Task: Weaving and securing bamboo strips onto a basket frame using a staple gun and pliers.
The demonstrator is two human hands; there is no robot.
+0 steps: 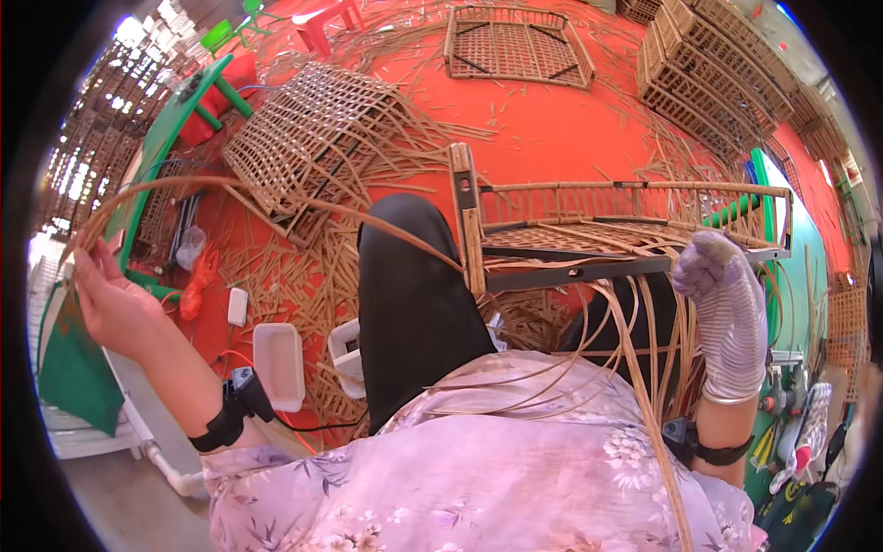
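Note:
My left hand (118, 299), bare, is raised at the far left and pinches a long brown rattan strip (303, 196). The strip bows up from my fingers and runs right to the end post of a woven rattan basket frame (467, 230). This piece, with dark metal bars along its near edge, rests across my knees. My right hand (722, 304), in a pale striped knit glove, is closed in a fist at the frame's near right edge. What its fingers hold is hidden. Loose strips (635, 359) hang from the frame and trail over my lap.
Scraps of cane litter the red floor (515, 129). An overturned woven basket (313, 138) lies at left; another woven panel (520, 46) lies ahead. Stacked baskets (713, 74) stand at back right. White trays (279, 366) sit beside my left knee. A green board (798, 248) with tools is at right.

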